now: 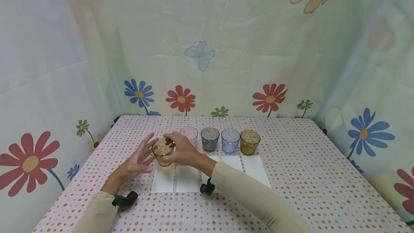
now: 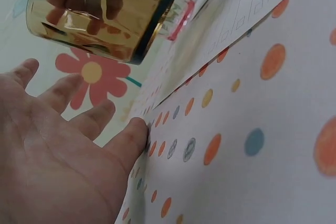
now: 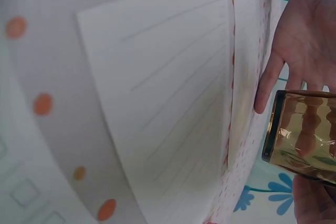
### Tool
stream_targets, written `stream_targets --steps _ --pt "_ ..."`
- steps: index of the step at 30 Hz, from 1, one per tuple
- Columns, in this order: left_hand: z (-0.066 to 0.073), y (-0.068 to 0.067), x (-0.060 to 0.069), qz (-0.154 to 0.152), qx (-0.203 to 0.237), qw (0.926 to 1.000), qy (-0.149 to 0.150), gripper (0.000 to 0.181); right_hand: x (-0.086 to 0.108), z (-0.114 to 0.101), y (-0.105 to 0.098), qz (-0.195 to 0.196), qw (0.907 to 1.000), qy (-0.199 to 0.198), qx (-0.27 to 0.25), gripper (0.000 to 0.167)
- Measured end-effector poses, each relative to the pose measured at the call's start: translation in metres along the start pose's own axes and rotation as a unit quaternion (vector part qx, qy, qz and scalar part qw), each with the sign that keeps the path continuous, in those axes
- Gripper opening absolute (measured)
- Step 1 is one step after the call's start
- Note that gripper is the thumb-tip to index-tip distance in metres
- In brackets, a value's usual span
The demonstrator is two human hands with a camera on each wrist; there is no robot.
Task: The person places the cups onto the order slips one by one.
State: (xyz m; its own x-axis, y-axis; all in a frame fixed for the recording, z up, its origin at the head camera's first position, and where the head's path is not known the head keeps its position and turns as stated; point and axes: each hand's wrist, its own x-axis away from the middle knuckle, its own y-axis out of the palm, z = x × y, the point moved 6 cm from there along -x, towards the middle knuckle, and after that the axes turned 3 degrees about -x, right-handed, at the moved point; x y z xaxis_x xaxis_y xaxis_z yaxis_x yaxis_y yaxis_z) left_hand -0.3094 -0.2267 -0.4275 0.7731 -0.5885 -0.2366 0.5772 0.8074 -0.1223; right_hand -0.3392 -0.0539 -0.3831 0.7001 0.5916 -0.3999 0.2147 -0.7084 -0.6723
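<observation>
While a large red flower (image 1: 30,163) shows on the backdrop (image 1: 129,28) between eight and nine o'clock of the head view, the left hand (image 1: 137,161) stands over the left side of the worktop (image 1: 291,175), its fingers spread wide and holding nothing. A black wrist device (image 1: 125,199) sits near its seven o'clock.

At the left hand's two o'clock is the light amber glass (image 1: 163,148), mouth upward; the left wrist view shows a gap between it and the left fingertips, and the right wrist view shows its base raised off the worktop. From that glass's six o'clock, a row of white sheets (image 1: 187,181) runs rightward, partly hidden by the right forearm.

At the glass's three o'clock, the right hand (image 1: 184,150) grips it, fingers and thumb bent round the sides, parted only to its width. A beige sleeve (image 1: 258,195) reaches in from four o'clock.

The pink glass (image 1: 191,136) stands at the right hand's one o'clock, partly covered by it. Toward three o'clock follow the grey glass (image 1: 210,140), the blue glass (image 1: 230,142) and, just beside that, the dark amber glass (image 1: 250,143).
</observation>
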Motion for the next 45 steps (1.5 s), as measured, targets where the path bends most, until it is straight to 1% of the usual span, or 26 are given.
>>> stream_targets --steps 3,9,16,19,26,30,36,42,45 --pt "-0.001 0.000 0.001 0.000 -0.003 1.0000 -0.008 0.117 0.003 -0.001 0.002 -0.007 0.9999 -0.008 -0.002 0.077" --pt "-0.002 0.003 0.002 -0.010 0.003 0.9999 -0.012 0.118 0.007 0.000 0.009 -0.024 0.9996 -0.012 -0.001 0.078" --pt "-0.002 0.005 0.002 -0.017 0.002 0.9996 -0.020 0.119 0.010 0.000 0.011 -0.021 0.9995 -0.025 -0.003 0.078" --pt "-0.002 0.006 0.002 -0.017 -0.001 0.9996 -0.021 0.119 0.012 -0.001 0.012 -0.026 0.9993 -0.028 -0.005 0.077" --pt "-0.004 0.006 0.003 -0.020 -0.010 0.9994 -0.026 0.117 0.017 0.002 0.018 -0.045 0.9985 -0.018 -0.025 0.074" --pt "-0.004 0.007 0.004 -0.018 -0.018 0.9993 -0.027 0.118 0.017 0.002 0.019 -0.049 0.9984 -0.019 -0.017 0.073" --pt "-0.003 0.007 0.002 -0.016 -0.033 0.9991 -0.023 0.118 0.017 0.001 0.017 -0.057 0.9982 -0.019 -0.005 0.075" --pt "-0.003 0.009 -0.001 -0.010 -0.044 0.9988 -0.020 0.116 0.018 0.000 0.016 -0.070 0.9976 -0.002 0.006 0.079" --pt "-0.004 0.010 -0.002 -0.008 -0.045 0.9988 -0.016 0.117 0.017 0.001 0.015 -0.074 0.9972 0.009 -0.003 0.080"
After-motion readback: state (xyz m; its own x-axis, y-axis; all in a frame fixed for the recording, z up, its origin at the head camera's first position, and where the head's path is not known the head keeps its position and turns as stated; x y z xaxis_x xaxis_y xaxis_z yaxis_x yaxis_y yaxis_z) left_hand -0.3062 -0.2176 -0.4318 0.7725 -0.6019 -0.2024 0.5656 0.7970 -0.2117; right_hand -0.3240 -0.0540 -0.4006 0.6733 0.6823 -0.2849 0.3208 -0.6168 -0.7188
